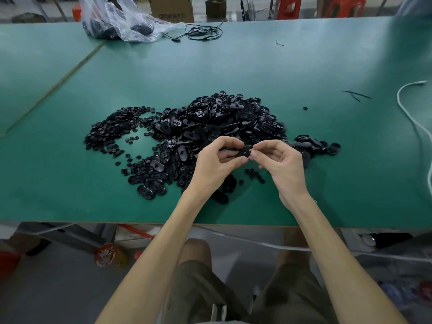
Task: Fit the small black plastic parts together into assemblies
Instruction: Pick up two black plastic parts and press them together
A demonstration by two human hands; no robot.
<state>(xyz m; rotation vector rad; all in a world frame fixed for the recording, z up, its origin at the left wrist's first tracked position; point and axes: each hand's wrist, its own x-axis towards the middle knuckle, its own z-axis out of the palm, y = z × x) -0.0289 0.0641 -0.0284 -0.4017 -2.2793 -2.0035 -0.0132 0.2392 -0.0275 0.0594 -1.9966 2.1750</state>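
A big heap of black oval plastic shells (pixel 224 120) lies mid-table on the green mat. To its left spreads a flatter scatter of small round black parts (pixel 109 129). Just above the mat, in front of the heap, my left hand (pixel 217 164) and my right hand (pixel 278 164) meet, and both pinch one black oval part (pixel 243 152) between thumbs and fingertips. A few small round parts (pixel 253 174) lie on the mat under my hands. A small group of oval shells (pixel 313 143) sits to the right of my right hand.
The green table (pixel 327 183) has its front edge near my forearms. A clear plastic bag (pixel 121 22) with dark parts and a coiled black cable (pixel 203 33) lie at the back. A white cable (pixel 411 113) runs along the right side. A lone round part (pixel 305 108) sits right of the heap.
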